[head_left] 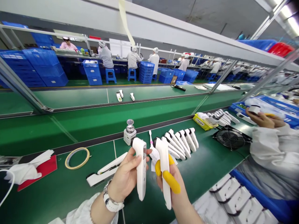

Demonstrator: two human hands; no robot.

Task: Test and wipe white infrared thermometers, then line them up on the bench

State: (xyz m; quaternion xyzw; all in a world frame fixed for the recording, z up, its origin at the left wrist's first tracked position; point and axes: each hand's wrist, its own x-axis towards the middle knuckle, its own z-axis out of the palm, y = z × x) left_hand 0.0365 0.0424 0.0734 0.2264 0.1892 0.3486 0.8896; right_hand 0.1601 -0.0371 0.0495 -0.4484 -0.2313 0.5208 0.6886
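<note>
My left hand (127,172), with a white watch at its wrist, grips a white infrared thermometer (140,174) with a dark head and a small display on its side. Close beside it, my right hand (171,180) is closed on a second white thermometer (163,165); yellow finger cots cover some of its fingers. Both thermometers stand roughly upright, apart from each other. Behind them, a pink-and-white toothbrush (150,138) and a white cloth lie on the green bench. A row of more thermometers (183,141) lies to the right. Left of my hands is an opened thermometer casing (109,169).
A pump bottle (130,133) stands behind my hands; a tape roll (77,158) and red folder (43,172) lie left. At right are a yellow bin (204,122), a black fan (232,137), a co-worker's hands (263,118) and a blue crate (259,189) of white parts.
</note>
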